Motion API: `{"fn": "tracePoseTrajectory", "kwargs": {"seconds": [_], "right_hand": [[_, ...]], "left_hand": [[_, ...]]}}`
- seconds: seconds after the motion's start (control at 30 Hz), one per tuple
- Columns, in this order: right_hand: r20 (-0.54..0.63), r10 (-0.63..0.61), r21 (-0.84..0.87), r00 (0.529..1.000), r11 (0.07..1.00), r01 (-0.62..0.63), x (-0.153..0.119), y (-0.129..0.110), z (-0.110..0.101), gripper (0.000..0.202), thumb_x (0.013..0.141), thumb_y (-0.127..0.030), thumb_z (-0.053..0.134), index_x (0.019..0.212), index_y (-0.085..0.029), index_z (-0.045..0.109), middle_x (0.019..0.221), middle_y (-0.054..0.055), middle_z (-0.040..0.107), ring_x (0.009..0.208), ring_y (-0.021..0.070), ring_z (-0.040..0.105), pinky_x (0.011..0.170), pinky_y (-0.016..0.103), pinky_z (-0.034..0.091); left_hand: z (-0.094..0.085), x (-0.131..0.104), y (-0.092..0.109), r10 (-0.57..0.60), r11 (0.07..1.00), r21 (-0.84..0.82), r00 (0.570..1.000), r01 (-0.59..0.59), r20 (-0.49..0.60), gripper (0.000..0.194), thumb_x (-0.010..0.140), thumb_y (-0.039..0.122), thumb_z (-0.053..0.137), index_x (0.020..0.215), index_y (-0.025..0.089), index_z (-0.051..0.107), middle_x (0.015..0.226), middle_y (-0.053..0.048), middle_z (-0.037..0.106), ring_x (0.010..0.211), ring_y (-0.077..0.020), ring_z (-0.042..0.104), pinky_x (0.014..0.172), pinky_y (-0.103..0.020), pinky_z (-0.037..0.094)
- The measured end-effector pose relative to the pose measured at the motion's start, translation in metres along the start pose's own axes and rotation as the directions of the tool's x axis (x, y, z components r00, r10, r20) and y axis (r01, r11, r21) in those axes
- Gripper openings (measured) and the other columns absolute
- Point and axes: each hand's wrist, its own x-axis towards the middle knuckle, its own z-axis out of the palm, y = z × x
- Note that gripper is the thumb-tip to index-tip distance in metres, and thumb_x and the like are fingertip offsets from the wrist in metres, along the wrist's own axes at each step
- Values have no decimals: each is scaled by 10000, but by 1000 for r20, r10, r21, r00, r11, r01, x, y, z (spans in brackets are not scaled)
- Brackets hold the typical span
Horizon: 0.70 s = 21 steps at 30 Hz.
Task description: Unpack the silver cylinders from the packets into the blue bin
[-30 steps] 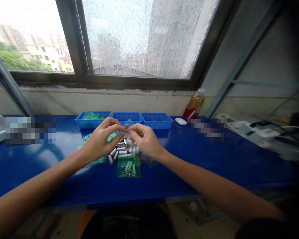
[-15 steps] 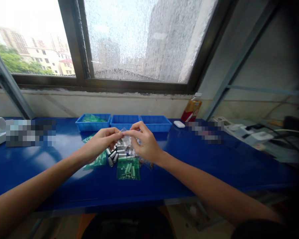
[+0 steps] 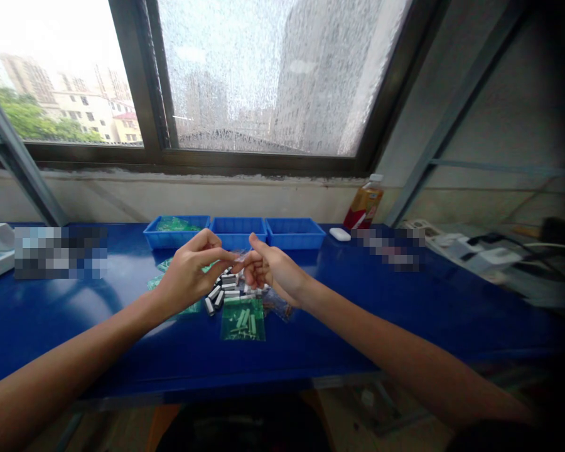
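Note:
Between the thumb and fingers of my left hand (image 3: 193, 267) a small clear plastic bag (image 3: 240, 255) is pinched. My right hand (image 3: 277, 270) meets it from the other side, its thumb raised and its fingers curled against the bag; the bag's lower part is hidden behind them. Under both hands lies a pile of white-and-black small cylindrical parts (image 3: 218, 297). In front of the pile, a green bag (image 3: 243, 319) with pale strips and small pieces inside rests flat. Another clear bag (image 3: 279, 306) with brownish pieces sits below my right wrist.
Three blue bins stand along the back: the left bin (image 3: 174, 240) holds green bags, beside the middle bin (image 3: 238, 240) and right bin (image 3: 295, 240). A white case (image 3: 339, 234) and a drink bottle (image 3: 363, 204) are at the right back. More green bags (image 3: 166, 264) lie beyond my left hand.
My right thumb has lifted off the bag, and the right fingers have turned and curled lower. My left hand has rolled slightly, still pinching the bag, which now shows less.

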Motion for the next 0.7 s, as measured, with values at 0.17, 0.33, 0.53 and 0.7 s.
{"fn": "tracePoseTrajectory", "kwargs": {"seconds": [0.17, 0.33, 0.53, 0.7], "right_hand": [[-139, -142, -58, 980, 989, 135, 3, 5, 1, 258, 789, -328, 500, 603, -154, 539, 516, -17, 486, 461, 77, 432, 462, 229, 297], [-232, -559, -562, 796, 745, 360, 5, 10, -9, 122, 792, -273, 510, 774, -174, 579, 632, -10, 538, 568, 103, 473, 552, 260, 365], [-56, -731, -772, 680, 464, 434, 2, 11, -13, 124, 817, -188, 454, 830, -190, 577, 693, 0, 523, 618, 109, 484, 616, 269, 400], [96, -715, -784, 693, 375, 495, -1, 11, -11, 238, 792, -94, 410, 888, -210, 595, 785, 21, 531, 741, 131, 503, 698, 284, 412]], "left_hand": [[1, -1, 4, 79, 996, 44, 997, -78, -14, 176, 828, 163, 530, 933, 206, 666, 754, -13, 470, 624, -95, 437, 556, -229, 378], [2, 3, 5, -322, 915, -206, 935, 347, 147, 204, 839, 308, 501, 927, 156, 606, 672, 1, 508, 595, -108, 462, 539, -232, 376], [9, 3, 3, -508, 392, -574, 689, 719, 516, 502, 857, 549, 328, 782, 134, 600, 661, -32, 534, 567, -122, 486, 539, -258, 403], [10, 4, 3, -560, 366, -609, 689, 704, 460, 310, 786, 437, 545, 720, 134, 554, 619, -1, 506, 558, -105, 478, 539, -235, 400]]}}
